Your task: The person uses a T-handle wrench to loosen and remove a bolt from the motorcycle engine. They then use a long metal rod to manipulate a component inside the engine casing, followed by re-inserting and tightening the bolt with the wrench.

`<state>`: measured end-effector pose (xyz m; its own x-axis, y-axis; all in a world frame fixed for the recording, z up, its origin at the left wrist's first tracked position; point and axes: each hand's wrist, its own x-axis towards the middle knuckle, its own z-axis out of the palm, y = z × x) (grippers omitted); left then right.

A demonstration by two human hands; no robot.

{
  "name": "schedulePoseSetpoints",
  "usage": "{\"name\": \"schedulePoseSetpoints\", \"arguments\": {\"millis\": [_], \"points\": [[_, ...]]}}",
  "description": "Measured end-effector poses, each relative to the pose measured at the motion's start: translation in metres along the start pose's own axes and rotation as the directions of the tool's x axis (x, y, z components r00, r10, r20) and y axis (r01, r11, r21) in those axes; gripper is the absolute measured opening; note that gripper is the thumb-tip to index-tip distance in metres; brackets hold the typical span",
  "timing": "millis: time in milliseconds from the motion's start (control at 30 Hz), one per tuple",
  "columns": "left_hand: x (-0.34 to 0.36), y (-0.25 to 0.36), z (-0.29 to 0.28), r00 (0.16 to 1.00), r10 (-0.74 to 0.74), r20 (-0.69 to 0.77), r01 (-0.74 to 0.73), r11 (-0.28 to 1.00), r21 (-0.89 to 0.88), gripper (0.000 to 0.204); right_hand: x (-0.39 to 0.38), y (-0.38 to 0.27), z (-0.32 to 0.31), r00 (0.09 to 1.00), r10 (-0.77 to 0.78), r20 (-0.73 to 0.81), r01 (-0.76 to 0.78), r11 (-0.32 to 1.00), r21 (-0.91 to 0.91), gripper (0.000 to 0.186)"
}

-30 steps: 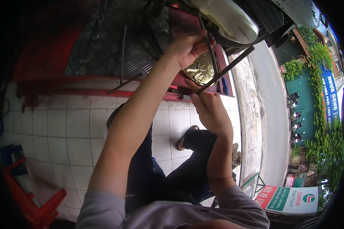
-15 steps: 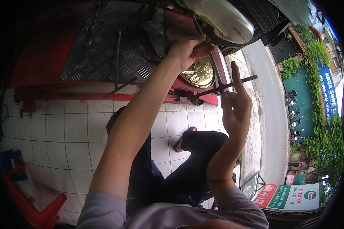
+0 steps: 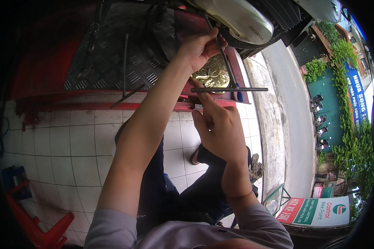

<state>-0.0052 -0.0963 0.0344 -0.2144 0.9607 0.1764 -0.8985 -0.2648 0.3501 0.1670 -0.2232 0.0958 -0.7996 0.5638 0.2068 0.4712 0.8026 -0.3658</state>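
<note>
Clasped round the T-wrench, my left hand holds it slanting up to the motorbike, beside a gold dish. It looks dark, slim and straight-barred. My right hand, thumb apart, lays its forefinger behind the crossbar.

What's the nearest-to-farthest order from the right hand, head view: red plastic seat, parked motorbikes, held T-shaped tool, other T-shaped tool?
1. Held T-shaped tool: crossbar right at the right hand, by its index finger.
2. Other T-shaped tool: off to the left.
3. Red plastic seat: lower left corner.
4. Parked motorbikes: far right, across the road.
</note>
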Motion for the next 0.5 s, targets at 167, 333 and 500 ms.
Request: {"name": "schedulePoseSetpoints", "arguments": {"millis": [167,333,500], "points": [[-0.002,0.001,0.004,0.999,-0.015,0.031,0.013,0.996,0.087,0.02,0.004,0.003,-0.028,0.957,0.027,-0.289,0.006,0.993,0.114,0.059],[-0.005,-0.001,0.008,0.998,0.001,0.056,-0.009,0.989,0.15,0.021,0.001,0.031,-0.04,0.909,0.045,-0.415,0.028,0.985,0.168,0.062],[-0.002,0.001,0.007,1.0,0.011,0.004,-0.012,0.995,0.1,0.024,0.014,0.035,-0.044,0.854,-0.182,-0.488,0.132,0.982,-0.136,0.058]]}}
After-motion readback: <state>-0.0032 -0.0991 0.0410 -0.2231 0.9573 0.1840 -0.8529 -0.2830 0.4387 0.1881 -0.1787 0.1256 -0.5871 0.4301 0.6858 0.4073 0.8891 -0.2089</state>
